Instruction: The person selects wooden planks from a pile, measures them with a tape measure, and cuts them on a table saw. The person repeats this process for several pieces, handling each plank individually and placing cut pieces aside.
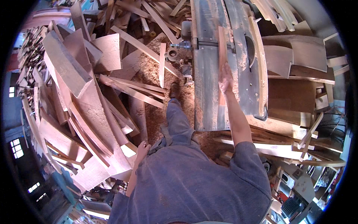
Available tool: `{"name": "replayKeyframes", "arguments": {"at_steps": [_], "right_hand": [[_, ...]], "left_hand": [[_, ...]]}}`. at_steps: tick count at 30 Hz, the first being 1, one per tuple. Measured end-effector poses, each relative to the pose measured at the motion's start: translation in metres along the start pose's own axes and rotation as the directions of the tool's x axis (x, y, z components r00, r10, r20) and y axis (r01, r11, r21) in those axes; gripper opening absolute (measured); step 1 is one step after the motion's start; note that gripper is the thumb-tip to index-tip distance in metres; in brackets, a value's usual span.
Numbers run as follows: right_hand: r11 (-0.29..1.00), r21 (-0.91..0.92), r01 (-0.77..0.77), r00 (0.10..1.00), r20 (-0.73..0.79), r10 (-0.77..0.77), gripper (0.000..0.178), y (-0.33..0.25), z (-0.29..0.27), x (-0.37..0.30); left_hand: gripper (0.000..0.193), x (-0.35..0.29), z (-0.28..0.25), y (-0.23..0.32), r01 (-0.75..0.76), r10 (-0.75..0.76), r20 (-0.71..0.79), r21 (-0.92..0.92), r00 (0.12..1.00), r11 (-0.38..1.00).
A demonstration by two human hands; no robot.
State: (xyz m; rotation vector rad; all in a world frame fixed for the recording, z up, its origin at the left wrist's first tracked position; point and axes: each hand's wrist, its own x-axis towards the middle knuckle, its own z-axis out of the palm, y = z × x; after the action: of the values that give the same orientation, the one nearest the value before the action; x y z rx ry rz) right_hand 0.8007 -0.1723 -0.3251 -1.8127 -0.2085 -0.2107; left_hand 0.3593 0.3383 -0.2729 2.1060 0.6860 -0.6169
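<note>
A long, narrow wooden strip [222, 46] lies lengthwise on the grey metal table [207, 82] of a woodworking machine. It reaches past the dark crosswise gap in the tabletop. My right hand [225, 78] rests flat on the strip, fingers stretched forward and together, with the forearm coming in over the table's near end. Beside my hip, my left hand [142, 150] hangs low with its fingers curled, apart from the machine; nothing shows in it. To the right of the strip, a dark curved blade-like part [250, 52] stands in a slot of the tabletop.
Wide boards [80, 80] and narrower offcuts pile up on my left. Sawdust [153, 108] covers the floor around my shoe [175, 90]. A round metal fitting [172, 54] sits at the machine's left side. More boards [291, 93] are stacked right of the machine.
</note>
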Motion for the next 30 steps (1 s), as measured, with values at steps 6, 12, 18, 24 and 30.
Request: {"name": "replayKeyframes", "arguments": {"at_steps": [6,12,18,24,30], "right_hand": [[0.491,-0.834,0.253,0.965,0.251,-0.070,0.036,-0.053,0.018,0.085],[0.958,-0.253,0.137,0.990,0.001,-0.141,0.036,0.027,0.022,0.158],[0.506,-0.841,0.194,0.976,0.115,-0.183,0.043,-0.009,0.023,0.221],[0.178,-0.921,0.347,0.922,0.300,-0.243,0.027,-0.009,0.012,0.268],[-0.043,-0.866,0.497,0.860,0.499,-0.105,0.031,0.002,0.030,0.316]], "left_hand": [[0.036,-0.011,-0.002,0.014,0.060,-0.061,-0.029,-0.018,0.998,0.998],[0.033,-0.016,0.002,0.015,0.094,-0.099,-0.062,-0.076,0.993,0.993],[0.034,-0.023,0.026,-0.005,0.157,-0.165,-0.056,-0.121,0.985,0.980],[0.035,-0.007,0.021,0.037,0.227,-0.232,-0.039,-0.092,0.972,0.970],[0.033,-0.025,0.029,0.064,0.327,-0.338,-0.102,-0.114,0.936,0.938]]}}
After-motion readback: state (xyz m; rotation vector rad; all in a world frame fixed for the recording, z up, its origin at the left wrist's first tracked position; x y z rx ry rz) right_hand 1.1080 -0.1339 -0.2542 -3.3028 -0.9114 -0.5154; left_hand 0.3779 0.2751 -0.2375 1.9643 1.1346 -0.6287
